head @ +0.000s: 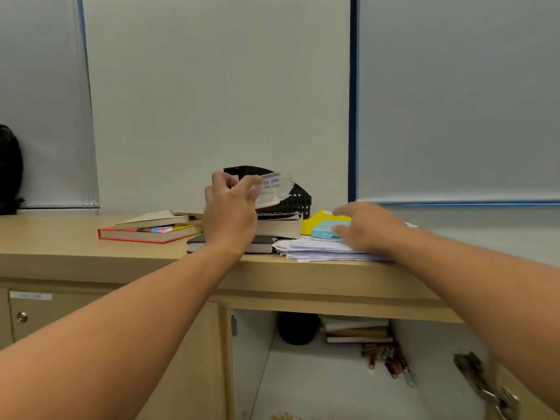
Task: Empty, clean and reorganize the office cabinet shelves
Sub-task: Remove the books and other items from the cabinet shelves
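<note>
Above books (278, 227), clear case (272, 189) in L hand (230, 207).

Behind the counter hang pale roller blinds: a wide one (218, 95) in the middle, another (457, 95) to its right, with a dark blue window post (353, 98) showing between them. At the far left edge, a black bag (9, 168) stands against a third blind (45, 95).
</note>
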`<state>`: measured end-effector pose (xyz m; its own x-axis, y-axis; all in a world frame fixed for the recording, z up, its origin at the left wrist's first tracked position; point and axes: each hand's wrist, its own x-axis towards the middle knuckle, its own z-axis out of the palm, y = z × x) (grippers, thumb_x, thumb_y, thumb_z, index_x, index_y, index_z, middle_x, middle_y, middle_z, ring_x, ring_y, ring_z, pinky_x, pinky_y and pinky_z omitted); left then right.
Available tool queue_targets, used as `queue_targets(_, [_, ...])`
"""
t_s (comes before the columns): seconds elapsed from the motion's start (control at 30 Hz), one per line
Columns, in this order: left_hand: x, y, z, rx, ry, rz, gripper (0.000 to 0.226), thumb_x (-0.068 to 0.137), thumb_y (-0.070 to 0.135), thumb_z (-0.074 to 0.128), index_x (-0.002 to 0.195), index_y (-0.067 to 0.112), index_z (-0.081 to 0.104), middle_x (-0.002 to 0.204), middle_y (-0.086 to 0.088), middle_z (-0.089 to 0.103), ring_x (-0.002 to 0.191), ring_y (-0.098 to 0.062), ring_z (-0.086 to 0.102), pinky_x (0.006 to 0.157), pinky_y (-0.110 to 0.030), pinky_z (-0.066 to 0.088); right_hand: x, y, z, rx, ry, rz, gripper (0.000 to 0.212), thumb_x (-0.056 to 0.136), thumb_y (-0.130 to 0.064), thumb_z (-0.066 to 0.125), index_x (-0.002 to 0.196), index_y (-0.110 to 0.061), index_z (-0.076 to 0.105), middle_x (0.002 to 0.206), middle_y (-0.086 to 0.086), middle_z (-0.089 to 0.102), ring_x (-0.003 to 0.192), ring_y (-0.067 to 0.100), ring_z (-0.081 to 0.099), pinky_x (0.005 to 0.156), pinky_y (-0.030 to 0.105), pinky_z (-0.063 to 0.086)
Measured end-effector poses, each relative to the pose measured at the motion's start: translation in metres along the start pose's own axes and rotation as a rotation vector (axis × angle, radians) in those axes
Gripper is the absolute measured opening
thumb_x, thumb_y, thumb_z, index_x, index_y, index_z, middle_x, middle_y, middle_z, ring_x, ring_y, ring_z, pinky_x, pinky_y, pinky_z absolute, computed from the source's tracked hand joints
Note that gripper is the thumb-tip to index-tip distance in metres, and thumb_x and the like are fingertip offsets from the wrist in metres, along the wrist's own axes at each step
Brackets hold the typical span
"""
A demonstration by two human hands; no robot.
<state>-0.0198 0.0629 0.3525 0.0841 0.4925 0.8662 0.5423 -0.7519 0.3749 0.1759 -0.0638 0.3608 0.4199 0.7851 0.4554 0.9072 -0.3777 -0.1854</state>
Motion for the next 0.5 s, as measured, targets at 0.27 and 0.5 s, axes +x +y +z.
queue_targets(0.27, [0.001, 0.047, 0.045, 0.074, -0.206, -0.001, 0.028, 0.104, 0.037, 0.044, 0.127, 0.041, 0.059, 0.117, -0.001, 0.045, 0.109, -0.024, 0.047, 0.094, -0.047, 0.046, 0.010, 0.026, 0.027, 0.142, -0.055, 0.052, 0.035, 0.097, -0.036, 0.045, 0.130, -0.037, 0.056, 0.143, 0.000, 0.053, 0.128, 0.024, 0.049, 0.107, 0.040, 0.041])
queue_targets(0.5, [0.018, 0.079, 0.085, 0.481, -0.171, 0.259, 0.027, 0.100, 0.025, 0.051, 0.121, 0.039, 0.058, 0.119, -0.005, 0.048, 0.110, -0.030, 0.047, 0.088, -0.044, 0.035, 0.013, 0.033, 0.036, 0.131, 0.092, 0.041, 0.027, 0.098, -0.044, 0.040, 0.107, -0.023, 0.053, 0.117, 0.007, 0.056, 0.110, 0.032, 0.055, 0.091, 0.044, 0.048])
